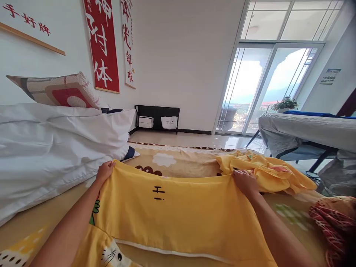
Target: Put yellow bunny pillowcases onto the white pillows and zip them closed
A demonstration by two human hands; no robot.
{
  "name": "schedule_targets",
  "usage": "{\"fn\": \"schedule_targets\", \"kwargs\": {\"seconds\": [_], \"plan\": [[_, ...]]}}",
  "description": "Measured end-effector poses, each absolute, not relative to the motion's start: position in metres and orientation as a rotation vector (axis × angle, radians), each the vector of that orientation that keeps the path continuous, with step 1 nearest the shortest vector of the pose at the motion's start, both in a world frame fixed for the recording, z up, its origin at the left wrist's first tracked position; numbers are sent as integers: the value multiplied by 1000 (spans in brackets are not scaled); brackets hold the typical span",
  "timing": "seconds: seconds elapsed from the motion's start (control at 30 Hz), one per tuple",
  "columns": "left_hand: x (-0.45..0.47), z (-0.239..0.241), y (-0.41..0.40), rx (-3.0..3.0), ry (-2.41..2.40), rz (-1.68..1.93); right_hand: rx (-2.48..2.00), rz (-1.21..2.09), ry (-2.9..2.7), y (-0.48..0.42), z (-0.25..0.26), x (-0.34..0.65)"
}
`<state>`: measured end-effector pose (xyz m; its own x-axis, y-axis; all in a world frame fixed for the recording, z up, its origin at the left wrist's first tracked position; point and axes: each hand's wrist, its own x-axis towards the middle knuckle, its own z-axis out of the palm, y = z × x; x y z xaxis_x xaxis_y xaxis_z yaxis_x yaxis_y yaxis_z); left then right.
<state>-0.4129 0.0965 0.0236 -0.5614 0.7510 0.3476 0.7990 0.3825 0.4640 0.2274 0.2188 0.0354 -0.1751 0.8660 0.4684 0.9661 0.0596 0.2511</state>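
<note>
A wide panel of smooth yellow cloth printed with small dark lettering [178, 218] is stretching between the person's two hands, low above a beige bed sheet patterned with brown scallops and a pale cloud [191, 163]. The left hand [105, 171] is pinching the far left corner, its fingertips pressing together on the hem, while the right hand [246, 181] is gripping the same far edge near its other end, its fingers closing over the fabric; how the right thumb is sitting underneath, I cannot tell. Between the two grips the edge is running nearly straight, sagging only a little, and the nearer part is sloping down toward the person, where a thin white piping strip [172, 252] is crossing it and a cat-face print [114, 255] is showing at the lower left. Just beyond the right hand, a crumpled heap of matching yellow cloth [275, 172] is lying on the sheet; on the left, a puffy mass of plain white bedding [55, 137] is spreading close to the left forearm. Judging by its drape and faint sheen, the panel is probably light, soft and limp, perhaps a bit slippery, and hardly fragile; the corners and doubled hem are likely offering the surest hold, whereas mid-edge pinches would probably be letting it droop.
</note>
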Motion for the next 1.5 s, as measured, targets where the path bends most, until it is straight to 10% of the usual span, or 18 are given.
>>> {"fn": "schedule_targets", "kwargs": {"seconds": [0.53, 0.87, 1.5], "plan": [[-391, -32, 83, -1481, -2179, -661, -1786, -646, -1823, 212, -56, 204], [-153, -51, 96, -2585, -1837, -435, -1246, -2, -2465, 124, -52, -10], [-376, -37, -1, -1612, -2601, -139, -2135, 27, -2069, 122, -69, 233]]}}
